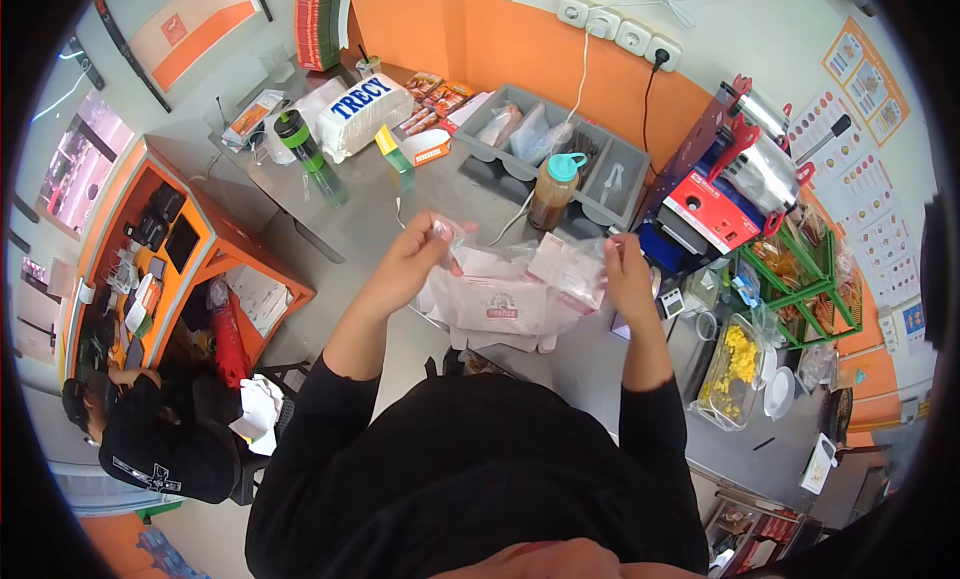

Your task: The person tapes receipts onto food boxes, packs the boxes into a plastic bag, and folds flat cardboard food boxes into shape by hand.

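Note:
Both hands hold a clear plastic bag by its upper edges, one at each side. My left hand pinches the bag at its left corner, fingers closed. On the other side, my right hand grips the bag's right edge, its fingers also closed. Pale pink printed cardboard boxes lie between and below the hands, seen partly through the plastic. Whether they are inside the bag I cannot tell. Just beyond the bag stands a bottle of brown liquid with a turquoise lid.
A grey divided tray sits against the wall. Left are a green-black bottle and a TRECY pack. A red machine, green baskets and a container of yellow food stand right. Another person is at lower left.

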The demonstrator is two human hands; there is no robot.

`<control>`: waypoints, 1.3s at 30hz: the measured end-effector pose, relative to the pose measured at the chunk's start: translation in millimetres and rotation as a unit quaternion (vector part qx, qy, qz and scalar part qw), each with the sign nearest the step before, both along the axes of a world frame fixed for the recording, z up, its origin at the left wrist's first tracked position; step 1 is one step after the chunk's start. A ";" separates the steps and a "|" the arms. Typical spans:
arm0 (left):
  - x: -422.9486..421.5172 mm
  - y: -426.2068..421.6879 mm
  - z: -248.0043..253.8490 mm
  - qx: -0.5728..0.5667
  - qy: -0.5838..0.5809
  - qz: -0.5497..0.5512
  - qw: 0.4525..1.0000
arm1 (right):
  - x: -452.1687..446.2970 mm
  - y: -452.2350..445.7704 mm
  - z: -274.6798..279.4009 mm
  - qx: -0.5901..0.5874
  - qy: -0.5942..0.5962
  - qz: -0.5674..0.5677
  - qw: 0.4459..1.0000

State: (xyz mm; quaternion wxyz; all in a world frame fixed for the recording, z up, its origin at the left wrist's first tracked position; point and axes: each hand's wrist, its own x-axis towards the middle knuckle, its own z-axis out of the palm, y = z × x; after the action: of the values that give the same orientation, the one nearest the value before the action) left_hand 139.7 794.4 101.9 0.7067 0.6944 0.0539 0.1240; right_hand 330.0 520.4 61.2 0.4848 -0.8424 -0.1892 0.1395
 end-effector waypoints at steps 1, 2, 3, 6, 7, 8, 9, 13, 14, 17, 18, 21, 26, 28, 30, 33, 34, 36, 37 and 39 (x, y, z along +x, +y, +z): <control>-0.6 -0.5 -3.9 0.000 -0.002 0.000 1.000 | 15.3 -3.2 -29.0 0.000 -0.002 0.000 1.000; -2.6 -1.8 -8.2 0.009 -0.011 -0.004 1.000 | 39.7 -6.7 -76.3 -0.112 -0.178 0.037 0.977; -4.4 -2.5 -10.9 0.018 -0.019 -0.008 1.000 | 54.1 -7.0 -104.9 -0.219 -0.346 0.072 0.909; -11.5 -0.8 -13.9 -0.008 -0.012 0.000 1.000 | 40.6 13.3 -123.9 -0.346 -0.294 0.125 0.882; -14.9 -0.9 -14.0 -0.007 -0.012 0.005 1.000 | 38.3 18.7 -129.2 -0.386 -0.276 0.145 0.868; -17.7 -1.3 -13.6 -0.021 -0.006 0.010 1.000 | 41.7 23.5 -133.8 -0.357 -0.194 0.167 0.898; -20.6 -1.0 -13.3 -0.035 0.000 0.015 0.999 | 45.0 26.6 -132.9 -0.341 -0.157 0.182 0.909; -32.1 3.8 -17.5 -0.031 0.031 0.028 0.999 | 61.1 23.1 -119.6 -0.306 -0.150 0.265 0.902; -33.7 5.1 -18.4 -0.030 0.024 0.031 0.999 | 66.5 17.7 -115.7 -0.313 -0.179 0.219 0.907; -37.4 8.3 -17.4 -0.033 0.015 0.041 0.999 | 61.5 28.8 -41.9 -0.307 -0.262 0.183 0.897; -38.1 8.2 -17.0 -0.039 0.017 0.037 0.998 | 53.6 30.6 -3.1 -0.299 -0.307 0.184 0.885; -37.4 9.4 -28.8 -0.040 0.007 0.043 0.998 | 30.7 43.8 84.0 -0.195 -0.409 0.212 0.866; -30.6 18.6 -65.0 -0.009 -0.020 0.042 0.999 | -13.3 84.1 152.7 -0.013 -0.453 0.322 0.831; -32.4 10.9 -49.5 0.014 -0.001 0.034 0.999 | -33.9 107.9 147.5 0.071 -0.372 0.399 0.835; -33.8 -8.3 -18.8 -0.064 -0.031 0.154 0.986 | -47.0 132.5 121.7 0.127 -0.264 0.480 0.827; -40.0 -0.7 -33.1 -0.179 -0.074 0.108 0.975 | -56.6 141.9 69.3 0.177 -0.160 0.518 0.821; -40.8 1.6 -41.4 -0.181 -0.074 0.113 0.974 | -58.0 142.4 54.3 0.193 -0.114 0.527 0.820; -41.8 7.4 -64.2 -0.304 -0.051 0.152 0.939 | -50.0 129.9 32.8 0.133 -0.084 0.531 0.832; -42.3 12.2 -81.2 -0.306 -0.048 0.154 0.938 | -44.3 121.5 24.1 0.072 -0.057 0.529 0.844; -43.6 16.0 -100.3 -0.268 -0.023 0.105 0.957 | -35.6 108.7 12.9 0.035 -0.030 0.533 0.845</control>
State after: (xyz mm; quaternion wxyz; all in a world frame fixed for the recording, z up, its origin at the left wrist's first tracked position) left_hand 96.0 810.4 1.6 0.8512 0.4666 0.1411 0.1944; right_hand 294.5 629.1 74.1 0.3590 -0.5981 -0.6284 0.3444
